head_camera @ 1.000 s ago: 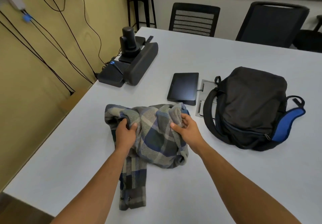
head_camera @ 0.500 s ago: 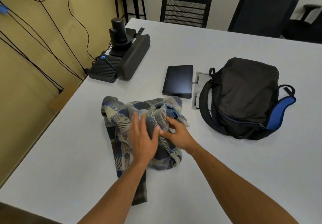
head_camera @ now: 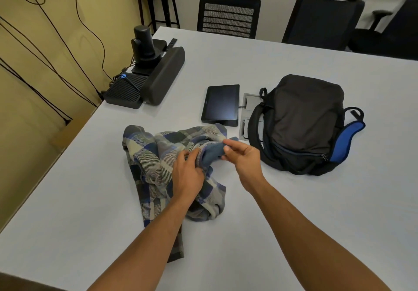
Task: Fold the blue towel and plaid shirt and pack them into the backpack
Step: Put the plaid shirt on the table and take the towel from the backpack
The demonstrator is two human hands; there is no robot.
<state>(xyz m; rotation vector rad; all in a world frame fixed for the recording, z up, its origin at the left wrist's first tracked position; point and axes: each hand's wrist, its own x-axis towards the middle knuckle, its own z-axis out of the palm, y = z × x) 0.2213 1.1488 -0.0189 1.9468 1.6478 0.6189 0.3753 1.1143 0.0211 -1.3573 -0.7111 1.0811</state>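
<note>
A crumpled plaid shirt [head_camera: 156, 155] in blue, grey and cream lies on the white table [head_camera: 294, 211], one sleeve trailing toward the near edge. A blue towel [head_camera: 211, 155] pokes out of the shirt's folds at its right side. My right hand [head_camera: 243, 158] pinches the towel's end, lifted a little off the shirt. My left hand [head_camera: 187, 175] holds the shirt fabric beside the towel, fingers curled into it. The black backpack [head_camera: 303, 123] with blue side padding lies to the right, its zipper looking closed.
A dark tablet [head_camera: 220, 103] lies behind the shirt, beside a metal floor-box lid [head_camera: 246, 118]. A camera on a speaker bar [head_camera: 162, 73] and a black box sit far left with cables. Chairs [head_camera: 228, 16] stand beyond the far edge.
My right hand has taken hold of the blue towel and drawn it out of the shirt to the right. My left hand went from lying flat to gripping the shirt fabric.
</note>
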